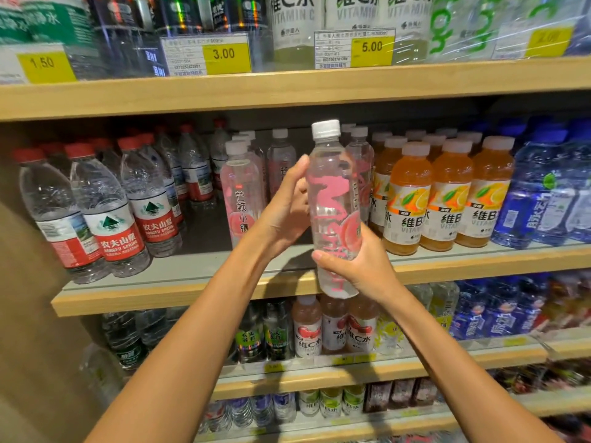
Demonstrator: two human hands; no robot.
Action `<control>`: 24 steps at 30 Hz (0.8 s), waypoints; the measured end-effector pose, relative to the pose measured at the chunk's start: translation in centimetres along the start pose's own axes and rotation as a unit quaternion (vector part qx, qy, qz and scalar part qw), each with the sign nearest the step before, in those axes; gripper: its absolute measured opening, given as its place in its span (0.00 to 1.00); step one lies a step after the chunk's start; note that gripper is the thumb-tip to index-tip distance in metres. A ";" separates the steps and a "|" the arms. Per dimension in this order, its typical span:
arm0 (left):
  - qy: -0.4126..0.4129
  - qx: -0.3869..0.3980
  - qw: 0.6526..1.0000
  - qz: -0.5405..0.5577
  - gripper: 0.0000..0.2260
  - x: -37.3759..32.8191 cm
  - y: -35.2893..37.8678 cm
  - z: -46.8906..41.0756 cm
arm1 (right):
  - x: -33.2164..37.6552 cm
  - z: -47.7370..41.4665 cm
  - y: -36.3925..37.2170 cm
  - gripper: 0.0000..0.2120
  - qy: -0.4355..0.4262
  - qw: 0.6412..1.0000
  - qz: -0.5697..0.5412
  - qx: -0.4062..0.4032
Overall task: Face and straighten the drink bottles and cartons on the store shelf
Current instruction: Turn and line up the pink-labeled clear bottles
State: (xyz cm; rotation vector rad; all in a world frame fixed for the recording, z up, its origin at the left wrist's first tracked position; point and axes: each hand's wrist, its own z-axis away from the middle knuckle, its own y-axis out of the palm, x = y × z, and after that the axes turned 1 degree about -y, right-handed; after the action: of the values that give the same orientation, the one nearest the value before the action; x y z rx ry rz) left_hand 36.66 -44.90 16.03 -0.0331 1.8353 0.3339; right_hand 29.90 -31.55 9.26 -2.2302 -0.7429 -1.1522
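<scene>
Right now both arms reach up and forward from the bottom of the view, forearms bare, meeting at one clear bottle (334, 206) with pink print and a white cap. The bottle is held upright, lifted off the middle shelf (179, 292) and out in front of its edge, its base hanging below the shelf's wooden lip.

The left hand (284, 212) comes in from the left, wrist bent back a little, the palm pressed to the bottle's side at mid-height. Its thumb lies up along the near face and the fingers curl round the far side, mostly hidden.

The right hand (358, 263) grips lower, near the bottom third, with the fingers wrapped across the front and the thumb behind.

Just left of the held bottle, a matching pink bottle (241, 193) stands at the shelf front. To the right stand rows of orange bottles (447, 199). Further left, water bottles with red caps (108, 212) lean slightly.
</scene>
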 end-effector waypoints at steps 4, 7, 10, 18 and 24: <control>0.034 -0.163 0.958 -0.234 0.13 2.9 -0.6 -0.3 | -2.4 -1.4 -1.3 0.22 -0.009 0.995 0.055 -0.079; 0.095 -0.119 0.824 -0.546 0.12 5.8 -2.1 0.6 | -4.1 -2.3 -2.0 0.27 0.002 0.987 0.100 -0.128; 0.110 -0.025 0.698 -0.708 0.17 7.9 -3.4 1.4 | -5.7 -2.9 -2.3 0.31 0.018 0.980 0.131 -0.150; 0.127 0.065 0.601 -0.786 0.27 10.2 -5.3 1.8 | -7.1 -3.7 -2.4 0.40 0.036 0.973 0.151 -0.169; 0.127 0.068 0.608 -0.781 0.27 10.4 -5.6 1.6 | -7.3 -1.6 -1.9 0.34 -0.021 0.931 0.246 -0.270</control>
State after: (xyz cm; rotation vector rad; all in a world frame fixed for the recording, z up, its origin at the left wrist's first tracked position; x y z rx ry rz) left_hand 36.20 -48.35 4.64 -1.5452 1.4194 -1.1088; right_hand 24.18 -32.97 4.32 -2.6687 0.1650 -1.1386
